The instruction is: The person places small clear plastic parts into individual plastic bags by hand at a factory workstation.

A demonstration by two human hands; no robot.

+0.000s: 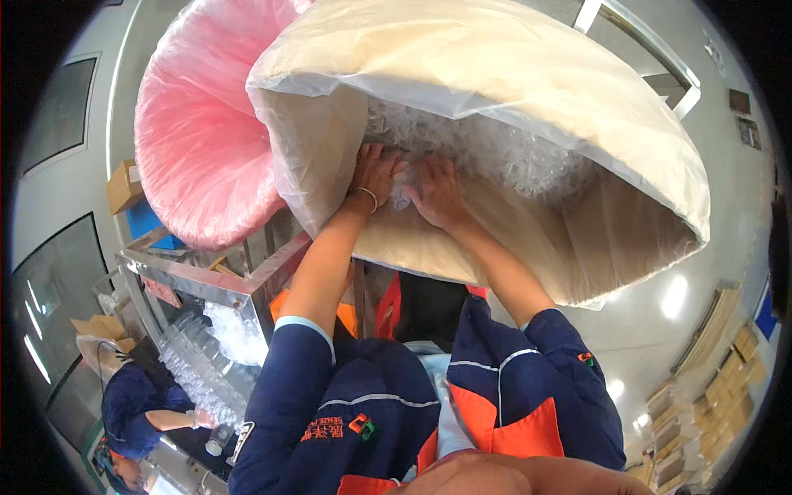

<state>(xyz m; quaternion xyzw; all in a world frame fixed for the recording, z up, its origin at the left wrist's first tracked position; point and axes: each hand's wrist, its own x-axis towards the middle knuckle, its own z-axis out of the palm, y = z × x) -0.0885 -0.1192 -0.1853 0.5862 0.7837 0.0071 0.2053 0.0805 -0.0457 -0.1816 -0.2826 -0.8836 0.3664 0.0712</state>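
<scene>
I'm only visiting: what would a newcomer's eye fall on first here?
Probably the huge cream bag gaping across the top centre, with clear plastic pieces heaped inside and the person's left hand and right hand in its mouth. Next, perhaps, comes the bright pink bag beside it, at upper left.

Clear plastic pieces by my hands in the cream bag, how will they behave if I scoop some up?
The clear plastic pieces are probably light, since they look thin and see-through. They may slip over one another, given their shiny surfaces. They will likely shift when scooped, as they look loosely jumbled inside the cream bag.
</scene>
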